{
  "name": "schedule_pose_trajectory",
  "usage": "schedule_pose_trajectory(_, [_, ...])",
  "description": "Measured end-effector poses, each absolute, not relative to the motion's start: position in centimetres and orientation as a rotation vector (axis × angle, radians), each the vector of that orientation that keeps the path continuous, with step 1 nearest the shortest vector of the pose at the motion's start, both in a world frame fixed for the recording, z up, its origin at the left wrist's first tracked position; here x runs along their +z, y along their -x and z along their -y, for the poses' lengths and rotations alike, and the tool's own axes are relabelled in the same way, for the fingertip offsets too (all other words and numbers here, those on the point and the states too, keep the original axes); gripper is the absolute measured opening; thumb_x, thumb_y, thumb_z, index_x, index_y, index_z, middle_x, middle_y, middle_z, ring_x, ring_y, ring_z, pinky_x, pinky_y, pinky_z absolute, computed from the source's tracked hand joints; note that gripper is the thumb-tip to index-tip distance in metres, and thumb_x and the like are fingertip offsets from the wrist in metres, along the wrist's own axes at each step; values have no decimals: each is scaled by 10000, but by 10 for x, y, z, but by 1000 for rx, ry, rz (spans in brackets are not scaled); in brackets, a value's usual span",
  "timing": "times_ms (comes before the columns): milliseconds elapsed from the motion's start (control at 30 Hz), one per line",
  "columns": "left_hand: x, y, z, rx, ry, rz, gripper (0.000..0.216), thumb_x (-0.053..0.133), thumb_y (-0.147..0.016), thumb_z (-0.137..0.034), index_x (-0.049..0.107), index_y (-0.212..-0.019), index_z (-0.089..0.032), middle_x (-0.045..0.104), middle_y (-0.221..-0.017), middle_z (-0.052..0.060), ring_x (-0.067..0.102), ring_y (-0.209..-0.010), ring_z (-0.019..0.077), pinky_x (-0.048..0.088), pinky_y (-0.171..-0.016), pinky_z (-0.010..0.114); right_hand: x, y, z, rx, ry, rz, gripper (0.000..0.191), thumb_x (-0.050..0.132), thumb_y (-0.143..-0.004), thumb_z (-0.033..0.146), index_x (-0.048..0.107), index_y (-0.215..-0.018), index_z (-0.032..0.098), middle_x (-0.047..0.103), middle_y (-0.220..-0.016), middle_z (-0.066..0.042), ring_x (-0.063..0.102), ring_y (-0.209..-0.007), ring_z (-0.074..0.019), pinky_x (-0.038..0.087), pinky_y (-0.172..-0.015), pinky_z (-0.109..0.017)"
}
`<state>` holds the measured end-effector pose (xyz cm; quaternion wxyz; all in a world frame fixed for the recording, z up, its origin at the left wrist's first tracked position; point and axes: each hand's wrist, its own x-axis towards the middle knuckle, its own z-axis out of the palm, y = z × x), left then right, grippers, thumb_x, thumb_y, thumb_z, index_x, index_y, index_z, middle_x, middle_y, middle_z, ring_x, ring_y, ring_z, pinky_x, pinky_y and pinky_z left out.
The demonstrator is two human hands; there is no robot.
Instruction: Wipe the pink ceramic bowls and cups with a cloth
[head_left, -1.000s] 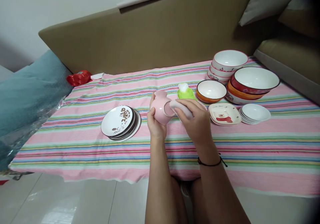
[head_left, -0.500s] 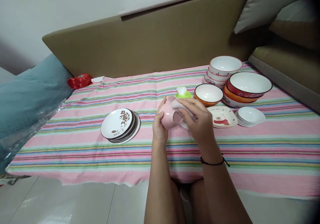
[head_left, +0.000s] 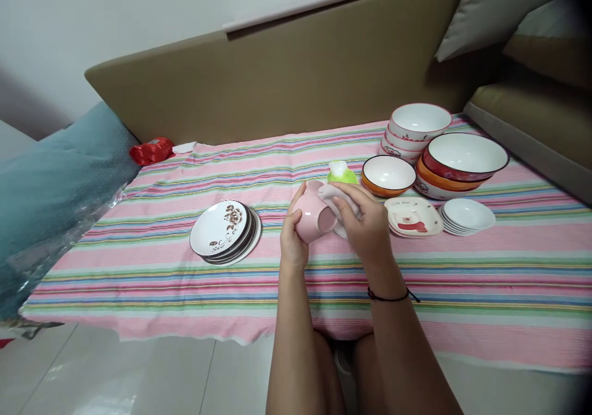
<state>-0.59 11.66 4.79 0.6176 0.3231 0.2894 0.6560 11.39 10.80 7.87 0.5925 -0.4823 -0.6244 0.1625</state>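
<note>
My left hand (head_left: 292, 242) is wrapped around a small pink ceramic bowl (head_left: 311, 215), held tilted above the striped tablecloth (head_left: 152, 267). My right hand (head_left: 365, 224) presses a pale pink cloth (head_left: 337, 197) against the bowl's rim with closed fingers. Just behind the bowl sits a green packet of wipes (head_left: 341, 173). A stack of white plates with a brown flower pattern (head_left: 224, 232) lies to the left of my hands.
To the right stand an orange-rimmed bowl (head_left: 387, 175), stacked white bowls (head_left: 416, 126), stacked large red and orange bowls (head_left: 457, 162), a bear dish (head_left: 413, 216) and small white saucers (head_left: 467, 216). A red bag (head_left: 152, 150) lies far left beside a teal cushion (head_left: 50, 187).
The pink bowl has turned in my left hand, its opening now tilted more toward me. My right hand has slid the cloth over the rim. The view shifted slightly.
</note>
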Motion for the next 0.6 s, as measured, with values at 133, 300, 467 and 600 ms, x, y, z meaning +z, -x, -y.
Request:
schedule_pose_trajectory(133, [52,9,-116,1623,-636,-639,520,513,-803,-382,605,-1287,-216,622,-1315,73,554,-1241,259,446,-1016,333,67,-115,-112,387,1241,1403,284,538,-869,263,692,-1081,153,722,-1086,-117,658,-1021,-253,516,-906,-396])
schedule_pose_trajectory(300, [56,21,-119,1816,-500,-645,561,451,-839,-418,497,-1383,-289,590,-1345,71,582,-1192,274,506,-936,418,64,-114,-105,826,1251,1607,243,568,-839,267,706,-1019,181,746,-997,-70,681,-915,-233,532,-810,-356])
schedule_pose_trajectory(467, [58,30,-120,1916,-432,-693,557,428,-834,-456,471,-1382,-365,546,-1386,49,565,-1196,296,523,-892,510,53,-105,-103,985,1248,1788,160,592,-818,233,718,-910,195,732,-934,-40,654,-892,-206,507,-821,-347])
schedule_pose_trajectory(600, [61,36,-117,1935,-432,-681,542,429,-831,-448,495,-1361,-354,568,-1351,62,558,-1203,301,515,-904,522,38,-97,-111,882,1290,1840,213,753,-691,275,727,-886,194,697,-931,-43,625,-923,-226,504,-829,-369])
